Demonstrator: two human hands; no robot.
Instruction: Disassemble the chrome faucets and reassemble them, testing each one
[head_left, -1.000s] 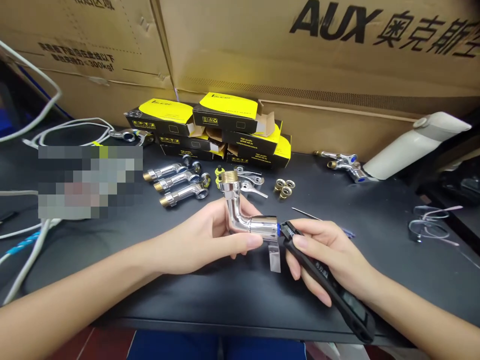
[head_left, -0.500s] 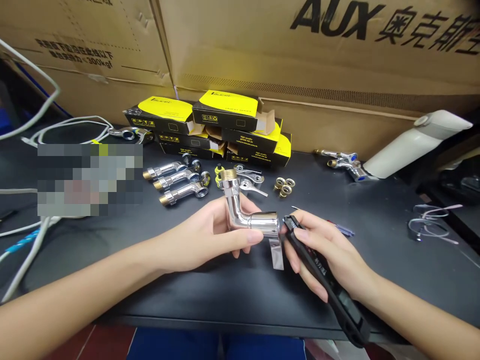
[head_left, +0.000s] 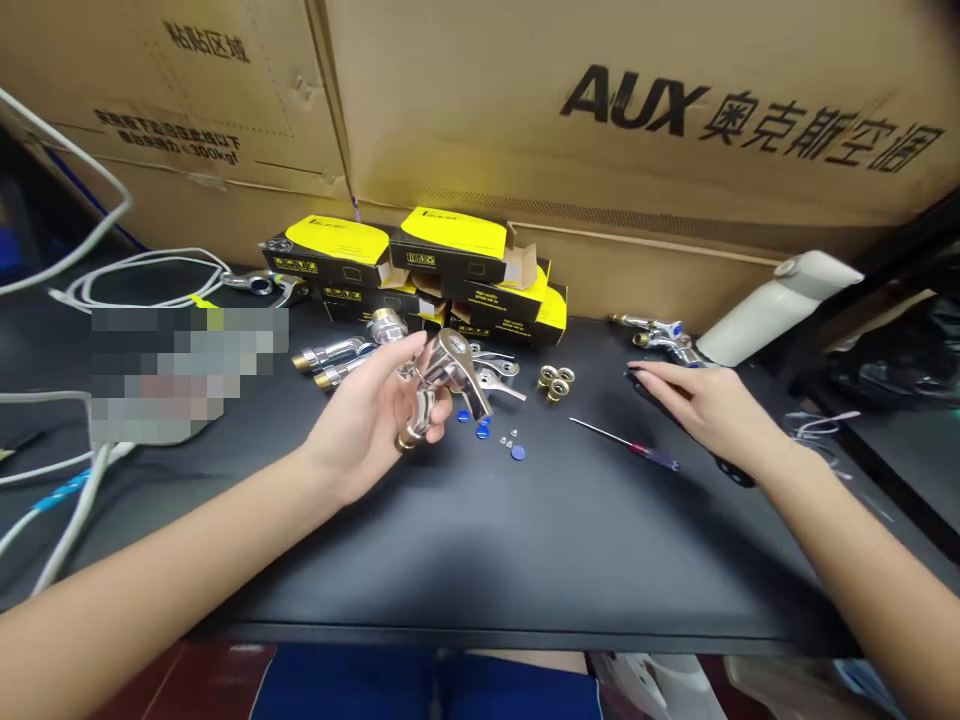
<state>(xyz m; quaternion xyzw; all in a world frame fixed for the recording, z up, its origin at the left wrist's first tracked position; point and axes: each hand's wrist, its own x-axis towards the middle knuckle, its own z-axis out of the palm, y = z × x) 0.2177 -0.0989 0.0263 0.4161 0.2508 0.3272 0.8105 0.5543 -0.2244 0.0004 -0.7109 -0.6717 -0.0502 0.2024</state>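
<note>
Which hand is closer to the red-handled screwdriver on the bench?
Right. The right hand is just beyond the red-handled screwdriver, apart from it. The left hand, gripping a chrome faucet, is much farther away, off to the screwdriver's left.

I'm working in what looks like a small workshop or assembly storeroom: my black workbench (head_left: 525, 560) runs along a wall of large cardboard cartons (head_left: 622, 130) printed with the AUX name. Yellow-and-black faucet boxes (head_left: 450, 232) are stacked on it among loose chrome faucet parts (head_left: 330, 352), and a slim screwdriver (head_left: 626, 445) and white cables (head_left: 142, 254) lie on the bench too, the way they do at a working assembly bench.
</note>
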